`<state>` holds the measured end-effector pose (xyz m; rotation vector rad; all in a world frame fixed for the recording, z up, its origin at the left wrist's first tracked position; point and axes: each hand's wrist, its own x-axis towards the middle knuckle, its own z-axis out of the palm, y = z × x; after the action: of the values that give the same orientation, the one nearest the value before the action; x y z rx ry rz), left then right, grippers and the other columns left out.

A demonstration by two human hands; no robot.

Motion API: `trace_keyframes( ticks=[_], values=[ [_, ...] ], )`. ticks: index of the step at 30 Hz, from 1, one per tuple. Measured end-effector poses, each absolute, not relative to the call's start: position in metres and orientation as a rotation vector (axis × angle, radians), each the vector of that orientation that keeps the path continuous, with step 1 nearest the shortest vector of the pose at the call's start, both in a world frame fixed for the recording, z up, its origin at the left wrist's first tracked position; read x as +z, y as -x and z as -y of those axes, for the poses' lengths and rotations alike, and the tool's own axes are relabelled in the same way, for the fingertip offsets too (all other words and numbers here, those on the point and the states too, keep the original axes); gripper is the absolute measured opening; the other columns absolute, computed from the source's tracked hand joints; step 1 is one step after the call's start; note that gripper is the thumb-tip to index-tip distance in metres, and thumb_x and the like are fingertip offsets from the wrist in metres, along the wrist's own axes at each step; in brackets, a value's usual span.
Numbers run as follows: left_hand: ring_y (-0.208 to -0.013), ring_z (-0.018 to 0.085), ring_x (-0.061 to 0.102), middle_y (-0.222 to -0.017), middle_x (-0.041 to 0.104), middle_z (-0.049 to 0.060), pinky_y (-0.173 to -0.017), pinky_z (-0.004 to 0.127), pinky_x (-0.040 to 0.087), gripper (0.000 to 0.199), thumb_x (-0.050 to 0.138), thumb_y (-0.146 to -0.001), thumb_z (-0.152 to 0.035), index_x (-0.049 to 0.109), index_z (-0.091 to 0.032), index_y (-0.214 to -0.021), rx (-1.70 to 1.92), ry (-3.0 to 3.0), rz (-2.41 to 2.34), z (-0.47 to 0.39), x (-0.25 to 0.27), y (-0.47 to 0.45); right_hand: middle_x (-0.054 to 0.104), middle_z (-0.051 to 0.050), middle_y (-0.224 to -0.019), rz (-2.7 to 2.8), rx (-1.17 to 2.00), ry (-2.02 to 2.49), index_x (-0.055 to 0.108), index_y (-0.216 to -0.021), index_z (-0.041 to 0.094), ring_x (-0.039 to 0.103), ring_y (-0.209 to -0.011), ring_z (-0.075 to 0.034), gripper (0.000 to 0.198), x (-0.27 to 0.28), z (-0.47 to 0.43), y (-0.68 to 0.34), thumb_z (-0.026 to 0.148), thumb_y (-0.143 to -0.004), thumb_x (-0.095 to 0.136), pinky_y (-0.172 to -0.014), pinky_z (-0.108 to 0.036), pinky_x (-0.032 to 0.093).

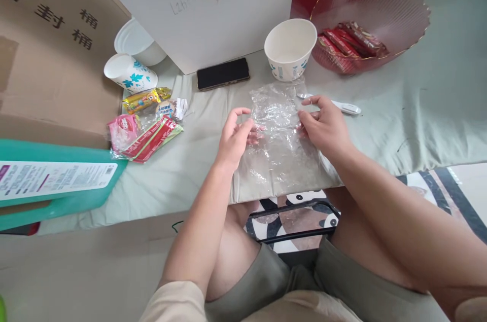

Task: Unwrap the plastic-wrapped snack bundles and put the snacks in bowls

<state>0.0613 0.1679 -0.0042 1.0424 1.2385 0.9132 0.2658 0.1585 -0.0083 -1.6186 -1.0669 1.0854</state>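
Observation:
A crinkled, see-through plastic bag (276, 119) is spread out in front of me at the table's near edge. My left hand (236, 137) holds its left side, thumb on top and fingertips showing through the film from behind. At the opposite side my right hand (323, 123) grips the bag between thumb and fingers, with the index finger raised a little. Just beyond my right hand lies a white-handled utility knife (347, 108), partly hidden by the fingers. A white paper bowl (290, 50) with a blue print stands past the bag's far end.
A phone (223, 74) lies against the white box (228, 2). Packaged snacks (152, 137) and a tipped paper cup (130, 73) are at the left, beside a cardboard box (49, 68) and a green jug (95, 187). A pink ribbed bowl (403, 18) holds red-wrapped sticks.

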Motion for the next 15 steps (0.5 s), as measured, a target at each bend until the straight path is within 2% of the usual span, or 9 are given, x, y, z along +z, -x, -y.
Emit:
trace_keyframes(
  ticks=[3,5,9,11,15],
  values=[
    [-0.078,0.016,0.074,-0.095,0.071,0.000,-0.066,0.027,0.058,0.061,0.074,-0.081,-0.039,0.042,-0.032,-0.133,0.804,-1.119,-1.073,-0.164,-0.004,-0.064,0.060,0.005,-0.062,1.052,1.141,1.589,0.051,-0.113,0.026,0.059,-0.048,-0.015,0.032,-0.008,-0.156,-0.264,0.038,-0.087,0.066,-0.047,-0.028,0.045],
    [-0.079,0.016,0.075,-0.096,0.072,0.001,-0.071,0.029,0.060,0.067,0.076,-0.079,-0.035,0.042,-0.032,-0.136,0.818,-1.203,-1.036,-0.162,-0.005,-0.065,0.064,0.002,-0.069,1.083,1.172,1.533,0.047,-0.125,0.026,0.061,-0.053,-0.017,0.046,-0.008,-0.154,-0.264,0.043,-0.087,0.067,-0.051,-0.030,0.047],
    [-0.081,0.017,0.075,-0.096,0.074,0.003,-0.076,0.031,0.061,0.050,0.072,-0.081,-0.026,0.055,-0.026,-0.128,0.925,-1.370,-1.106,-0.163,-0.010,-0.059,0.066,0.000,-0.082,1.274,1.155,1.293,0.038,-0.141,0.031,0.063,-0.066,-0.019,0.069,-0.006,-0.148,-0.268,0.044,-0.083,0.073,-0.062,-0.034,0.051],
    [-0.081,0.016,0.073,-0.093,0.075,0.002,-0.076,0.030,0.060,0.046,0.071,-0.079,-0.021,0.061,-0.025,-0.124,0.931,-1.496,-1.191,-0.165,-0.013,-0.053,0.065,0.000,-0.085,1.409,1.112,1.195,0.041,-0.139,0.030,0.063,-0.072,-0.019,0.067,-0.006,-0.145,-0.272,0.040,-0.081,0.073,-0.067,-0.034,0.052],
    [-0.072,0.012,0.067,-0.082,0.072,0.000,-0.074,0.028,0.056,0.031,0.068,-0.080,-0.017,0.071,-0.022,-0.111,0.948,-1.736,-1.404,-0.169,-0.018,-0.046,0.059,0.001,-0.080,1.708,0.905,1.187,0.056,-0.126,0.026,0.059,-0.072,-0.017,0.047,-0.011,-0.143,-0.278,0.028,-0.081,0.069,-0.070,-0.033,0.050]
  ],
)
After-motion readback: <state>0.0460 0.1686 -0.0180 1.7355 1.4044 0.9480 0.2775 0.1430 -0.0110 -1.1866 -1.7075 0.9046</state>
